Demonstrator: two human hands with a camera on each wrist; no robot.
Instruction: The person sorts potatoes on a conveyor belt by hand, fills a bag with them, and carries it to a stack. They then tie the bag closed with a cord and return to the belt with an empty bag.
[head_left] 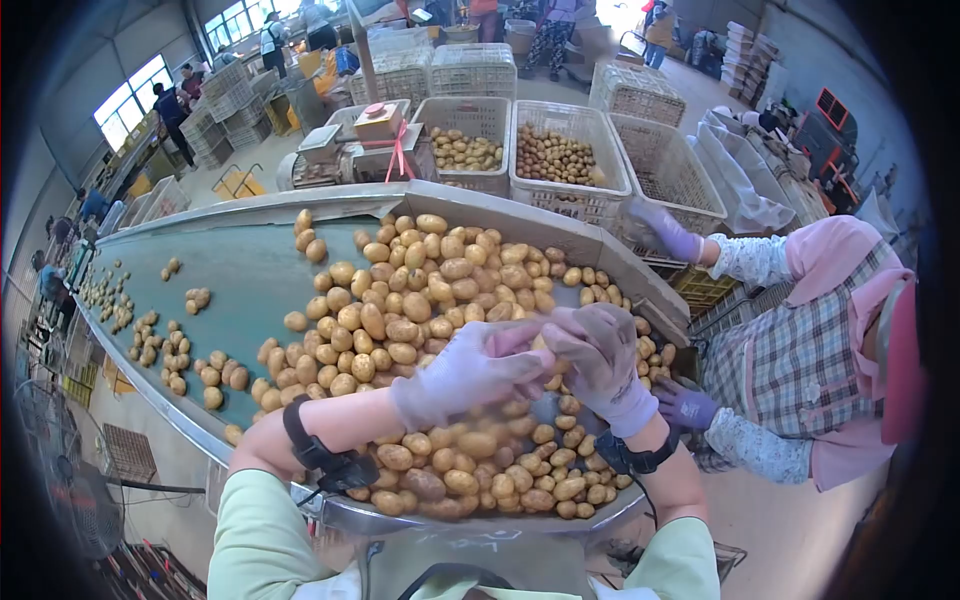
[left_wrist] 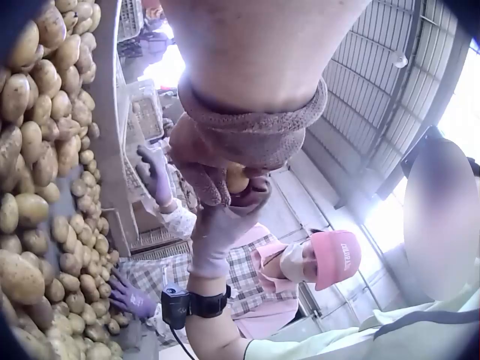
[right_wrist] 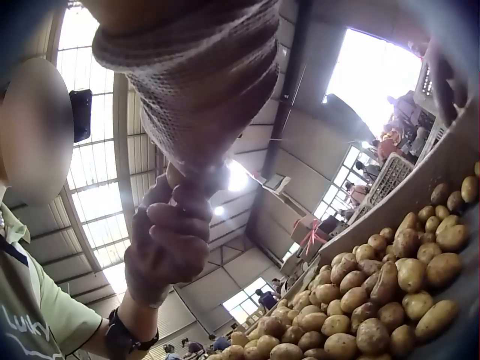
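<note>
Both gloved hands meet above a big heap of potatoes [head_left: 400,300] on a green belt [head_left: 250,270]. In the head view the left hand [head_left: 465,370] and the right hand [head_left: 605,365] have curled fingers around one potato [head_left: 545,352]. The left wrist view shows that potato [left_wrist: 237,178] between the fingers of the left hand [left_wrist: 240,139] and the right hand [left_wrist: 221,225]. In the right wrist view, the right hand [right_wrist: 206,105] and the left hand [right_wrist: 169,240] touch, and the fingers mostly hide what they hold.
A person in a checked apron [head_left: 790,350] stands at the right, one purple glove [head_left: 685,405] beside the potatoes. Crates [head_left: 570,150] with potatoes stand behind the metal rim [head_left: 480,205]. A machine with a red ribbon [head_left: 398,155] is beside them. Other people work farther back.
</note>
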